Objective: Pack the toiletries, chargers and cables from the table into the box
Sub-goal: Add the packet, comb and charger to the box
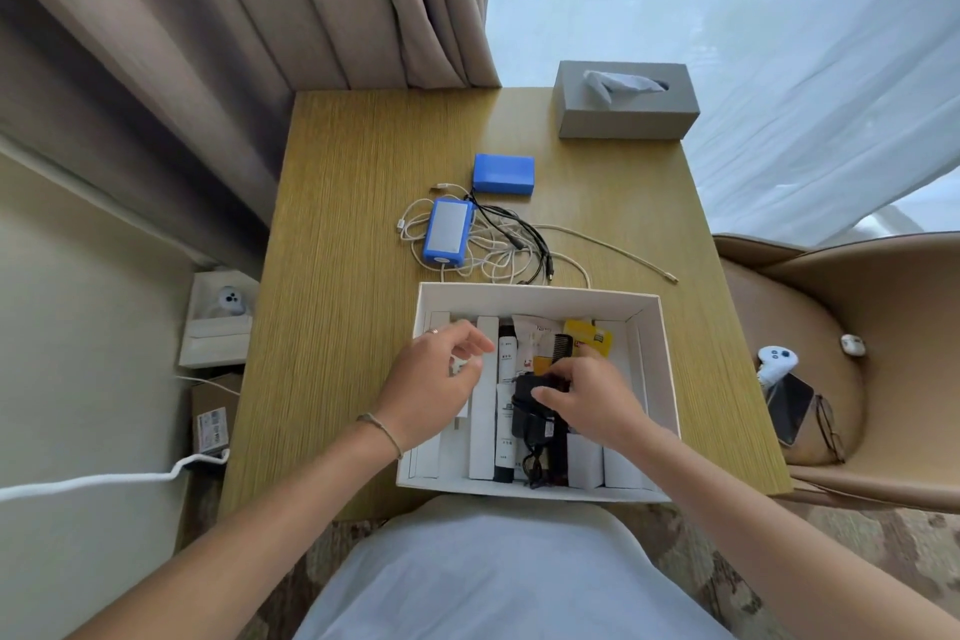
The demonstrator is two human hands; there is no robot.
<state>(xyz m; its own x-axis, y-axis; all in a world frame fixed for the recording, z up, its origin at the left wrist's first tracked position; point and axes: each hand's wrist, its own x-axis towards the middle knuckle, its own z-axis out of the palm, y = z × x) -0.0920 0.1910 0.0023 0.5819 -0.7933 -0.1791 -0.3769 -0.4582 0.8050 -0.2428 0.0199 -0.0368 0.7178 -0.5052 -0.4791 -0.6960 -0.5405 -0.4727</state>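
The centre of the frame is filled by a wooden table (337,276), and the lower middle of it is taken up by an open white box (649,327) already lined with white cartons, dark tubes, a comb (562,346) and a yellow packet (592,335). In the upper right a grey tissue box (626,112) is seen, and above the white box, at mid-frame, two blue battery packs (503,173) and a tangle of white and black cables (498,244) are left unpacked on the table. Inside the box, right of centre, a black charger (530,413) is gripped from above by the fingers of the right hand (592,403), its cord trailing toward the lower rim. The left hand (434,382) is held over the left compartments with fingers loosely curled and apart, gripping nothing visible. The step is judged best done if the charger is laid flat in a free gap, its cord tucked alongside rather than over the tubes, so that room is kept for the packs and cables.
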